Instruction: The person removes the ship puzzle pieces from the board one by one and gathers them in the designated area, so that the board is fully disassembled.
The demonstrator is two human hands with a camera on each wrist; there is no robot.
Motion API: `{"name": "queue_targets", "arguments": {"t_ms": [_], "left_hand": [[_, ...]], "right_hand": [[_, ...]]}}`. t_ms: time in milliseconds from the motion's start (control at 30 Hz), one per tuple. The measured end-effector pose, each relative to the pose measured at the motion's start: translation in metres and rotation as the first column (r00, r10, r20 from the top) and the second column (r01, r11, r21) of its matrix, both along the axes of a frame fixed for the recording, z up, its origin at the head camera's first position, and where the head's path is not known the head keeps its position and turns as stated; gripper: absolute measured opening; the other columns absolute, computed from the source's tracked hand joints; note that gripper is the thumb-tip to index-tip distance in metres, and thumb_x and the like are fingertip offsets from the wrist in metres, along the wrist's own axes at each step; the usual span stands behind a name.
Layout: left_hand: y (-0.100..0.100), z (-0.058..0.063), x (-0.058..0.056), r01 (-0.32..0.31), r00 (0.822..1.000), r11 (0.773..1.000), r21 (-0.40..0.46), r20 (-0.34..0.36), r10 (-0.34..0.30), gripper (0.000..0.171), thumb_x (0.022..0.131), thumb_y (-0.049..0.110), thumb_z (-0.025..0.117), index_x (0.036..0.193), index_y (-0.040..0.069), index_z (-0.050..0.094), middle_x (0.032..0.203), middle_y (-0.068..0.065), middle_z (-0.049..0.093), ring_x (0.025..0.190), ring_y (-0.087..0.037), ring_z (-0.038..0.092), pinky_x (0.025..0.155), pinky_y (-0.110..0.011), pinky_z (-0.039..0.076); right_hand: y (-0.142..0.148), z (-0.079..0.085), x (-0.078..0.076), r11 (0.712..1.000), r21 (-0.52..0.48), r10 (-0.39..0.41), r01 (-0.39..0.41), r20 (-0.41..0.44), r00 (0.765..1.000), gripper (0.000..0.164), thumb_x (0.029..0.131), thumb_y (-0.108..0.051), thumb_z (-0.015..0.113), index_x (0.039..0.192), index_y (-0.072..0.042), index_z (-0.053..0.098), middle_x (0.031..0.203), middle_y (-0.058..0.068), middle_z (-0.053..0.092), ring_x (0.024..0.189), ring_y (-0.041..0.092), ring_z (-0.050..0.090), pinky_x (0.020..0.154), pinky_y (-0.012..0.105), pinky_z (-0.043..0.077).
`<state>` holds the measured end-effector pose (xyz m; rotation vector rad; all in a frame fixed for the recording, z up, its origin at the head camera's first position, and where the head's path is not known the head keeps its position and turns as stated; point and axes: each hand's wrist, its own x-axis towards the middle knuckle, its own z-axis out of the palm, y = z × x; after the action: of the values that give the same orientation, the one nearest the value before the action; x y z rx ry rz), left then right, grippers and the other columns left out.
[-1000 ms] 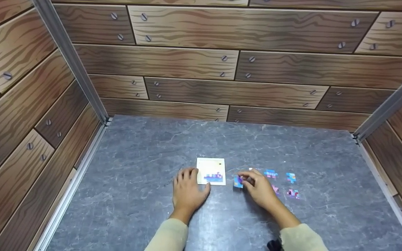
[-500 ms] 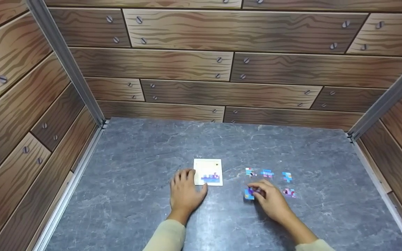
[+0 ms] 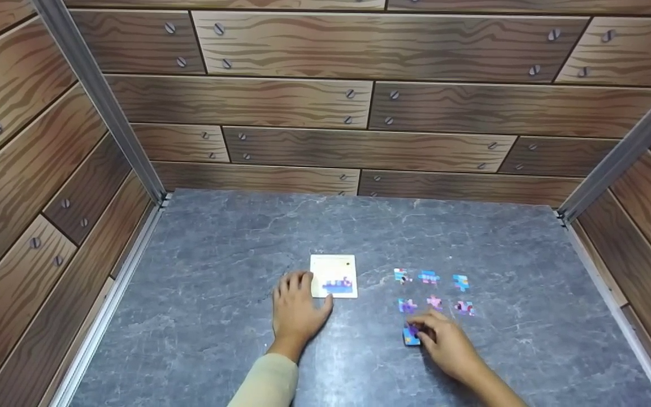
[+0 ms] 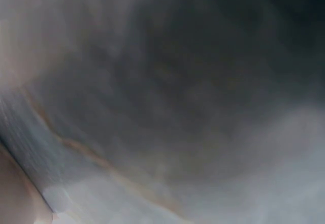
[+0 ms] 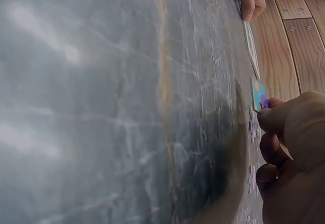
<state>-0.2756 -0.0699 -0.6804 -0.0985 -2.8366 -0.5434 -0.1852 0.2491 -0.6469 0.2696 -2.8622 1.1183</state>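
My right hand (image 3: pixel 447 346) pinches a blue and purple jigsaw piece (image 3: pixel 411 337) between thumb and fingertips, just in front of two rows of loose pieces. In the right wrist view the pinched piece (image 5: pixel 259 94) is tilted up on edge above the surface. On the left, my left hand (image 3: pixel 297 311) rests flat with its fingers spread, index finger and thumb touching the near left side of a square white picture card (image 3: pixel 334 265). That card shows a purple and blue picture in its lower part. The left wrist view is too blurred to make out the hand's work.
Several jigsaw pieces lie apart right of the card: a back row with a blue piece (image 3: pixel 429 277) in its middle, and a front row ending in a pink piece (image 3: pixel 464 307). The grey marbled tabletop (image 3: pixel 235 243) meets wood-patterned walls (image 3: pixel 303 102) at the back and sides.
My right hand has carried its piece from beside the card toward me and slightly right, uncovering the front row of pieces. My left hand stays by the card. The head view has shifted slightly.
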Motion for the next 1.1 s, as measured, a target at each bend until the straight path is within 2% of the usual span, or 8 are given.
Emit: {"name": "queue_targets", "arguments": {"t_ms": [133, 300, 600, 733, 833, 933, 1100], "left_hand": [[0.0001, 0.0003, 0.0007, -0.001, 1.000, 1.000, -0.005, -0.017, 0.001, 0.064, 0.093, 0.065, 0.067, 0.137, 0.019, 0.064, 0.143, -0.007, 0.061, 0.140, -0.034, 0.053, 0.118, -0.059, 0.043], [0.0002, 0.0014, 0.0017, 0.000, 1.000, 1.000, 0.002, -0.001, 0.000, 0.065, 0.093, 0.064, 0.067, 0.139, 0.018, 0.064, 0.144, -0.007, 0.061, 0.140, -0.035, 0.052, 0.118, -0.059, 0.042], [0.0009, 0.0053, 0.0031, 0.002, 0.999, 1.000, 0.014, 0.034, -0.002, 0.066, 0.095, 0.064, 0.067, 0.142, 0.017, 0.063, 0.146, -0.008, 0.060, 0.142, -0.036, 0.051, 0.119, -0.059, 0.042], [0.0010, 0.0055, 0.0028, 0.001, 0.999, 1.000, 0.013, 0.035, -0.002, 0.066, 0.094, 0.064, 0.067, 0.141, 0.017, 0.063, 0.145, -0.008, 0.060, 0.142, -0.036, 0.051, 0.119, -0.059, 0.042], [0.0008, 0.0051, 0.0024, 0.002, 0.999, 1.000, 0.013, 0.034, -0.003, 0.066, 0.094, 0.064, 0.067, 0.141, 0.018, 0.064, 0.145, -0.007, 0.060, 0.142, -0.035, 0.051, 0.119, -0.059, 0.042], [0.0006, 0.0050, 0.0022, 0.005, 1.000, 1.000, 0.017, 0.028, -0.005, 0.066, 0.094, 0.064, 0.067, 0.141, 0.018, 0.064, 0.145, -0.007, 0.061, 0.142, -0.035, 0.052, 0.119, -0.059, 0.042], [0.0002, 0.0045, 0.0019, 0.001, 1.000, 1.000, 0.014, 0.025, -0.001, 0.066, 0.094, 0.064, 0.068, 0.141, 0.018, 0.064, 0.145, -0.007, 0.061, 0.141, -0.035, 0.052, 0.119, -0.059, 0.042]], "right_hand": [[0.0001, -0.0034, 0.0050, 0.999, 0.008, 0.033, -0.033, -0.012, 0.999, 0.032, 0.092, 0.007, 0.076, 0.117, -0.014, 0.081, 0.106, -0.008, 0.072, 0.084, -0.003, 0.056, 0.071, 0.020, 0.052], [0.0004, -0.0072, 0.0069, 0.999, 0.019, 0.038, -0.039, 0.028, 0.999, 0.031, 0.093, 0.005, 0.077, 0.118, -0.014, 0.081, 0.104, -0.010, 0.070, 0.079, -0.004, 0.052, 0.068, 0.020, 0.049], [0.0019, -0.0073, 0.0075, 0.999, 0.015, 0.050, -0.050, 0.036, 0.998, 0.033, 0.094, 0.004, 0.076, 0.121, -0.014, 0.081, 0.109, -0.009, 0.071, 0.079, -0.004, 0.050, 0.068, 0.020, 0.047], [0.0050, -0.0063, 0.0092, 0.995, 0.003, 0.102, -0.102, 0.044, 0.994, 0.029, 0.095, -0.008, 0.081, 0.124, -0.015, 0.080, 0.113, -0.009, 0.069, 0.081, -0.003, 0.053, 0.070, 0.020, 0.049], [0.0073, -0.0046, 0.0100, 0.987, 0.018, 0.156, -0.157, 0.056, 0.986, 0.035, 0.094, -0.018, 0.085, 0.127, -0.014, 0.078, 0.116, -0.008, 0.066, 0.087, -0.001, 0.055, 0.074, 0.021, 0.051], [0.0084, -0.0020, 0.0093, 0.982, 0.035, 0.181, -0.185, 0.089, 0.979, 0.038, 0.093, -0.019, 0.086, 0.129, -0.014, 0.077, 0.116, -0.008, 0.063, 0.090, 0.001, 0.055, 0.077, 0.022, 0.052], [0.0096, 0.0002, 0.0085, 0.979, 0.033, 0.197, -0.203, 0.121, 0.973, 0.033, 0.094, -0.017, 0.084, 0.126, -0.017, 0.079, 0.114, -0.007, 0.061, 0.090, 0.000, 0.054, 0.076, 0.021, 0.052]]}}
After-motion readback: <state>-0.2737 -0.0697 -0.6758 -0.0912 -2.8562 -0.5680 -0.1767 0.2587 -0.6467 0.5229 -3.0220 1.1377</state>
